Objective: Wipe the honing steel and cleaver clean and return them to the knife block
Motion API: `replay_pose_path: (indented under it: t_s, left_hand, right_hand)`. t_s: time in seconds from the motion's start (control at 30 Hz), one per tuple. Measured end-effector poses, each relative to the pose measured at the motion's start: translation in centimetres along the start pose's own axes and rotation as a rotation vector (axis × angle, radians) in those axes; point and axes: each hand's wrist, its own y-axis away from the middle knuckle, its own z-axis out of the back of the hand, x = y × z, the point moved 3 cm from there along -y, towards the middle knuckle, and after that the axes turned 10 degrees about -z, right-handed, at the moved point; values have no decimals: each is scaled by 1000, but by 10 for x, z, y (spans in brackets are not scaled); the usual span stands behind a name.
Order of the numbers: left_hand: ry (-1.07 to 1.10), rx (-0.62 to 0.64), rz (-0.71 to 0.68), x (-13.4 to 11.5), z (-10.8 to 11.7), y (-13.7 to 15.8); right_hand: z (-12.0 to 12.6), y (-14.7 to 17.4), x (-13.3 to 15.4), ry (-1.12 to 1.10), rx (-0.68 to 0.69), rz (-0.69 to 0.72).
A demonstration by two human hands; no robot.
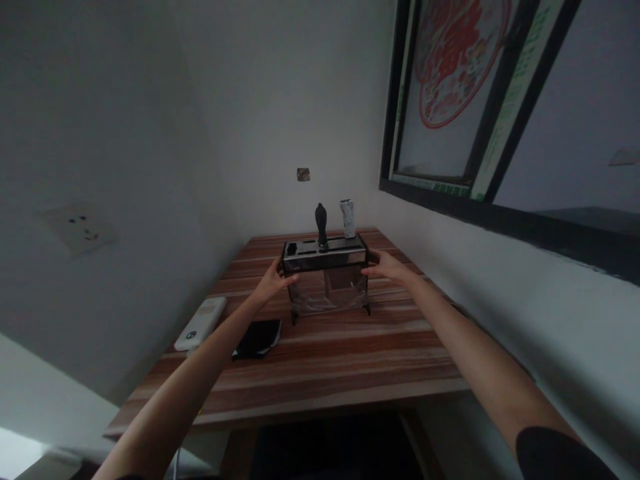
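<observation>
A left hand (pixel 270 281) and right hand (pixel 386 265) are clamping opposite ends of a clear-walled, black-and-silver rectangular box (pixel 325 272) on a striped red-brown table (pixel 330 370), its stiff top frame (pixel 325 259) likely offering surer hold than slick sides (pixel 311 293).

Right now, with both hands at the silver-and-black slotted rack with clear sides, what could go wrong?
If the rack tilts, the upright black bulbous handle or upright silver-grey piece may slip out of its top. Pulled forward and left, its thin black front-left foot could catch the flat black object nearby.
</observation>
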Motion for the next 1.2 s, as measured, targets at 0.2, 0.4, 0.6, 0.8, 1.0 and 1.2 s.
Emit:
replay_pose_path:
  t_s: [0.2, 0.4, 0.6, 0.8, 1.0, 1.2]
  left_hand:
    - [-20, -3, -3, 0, 3, 2]
    - [-11, 9, -6, 3, 3, 0]
    - [5, 11, -1, 1, 2, 0]
    - [14, 9, 11, 0, 0, 4]
    - [8, 26, 9, 4, 0, 3]
    - [-33, 81, -12, 1, 5, 5]
  right_hand:
    - [-1, -2, -10, -35, 12, 31]
    - [1, -7, -20, -22, 2, 23]
    - [3, -7, -22, 0, 0, 26]
    - [2, -5, -21, -15, 5, 19]
    - [2, -4, -21, -22, 28, 16]
    - [1, -3, -28, -72, 22, 35]
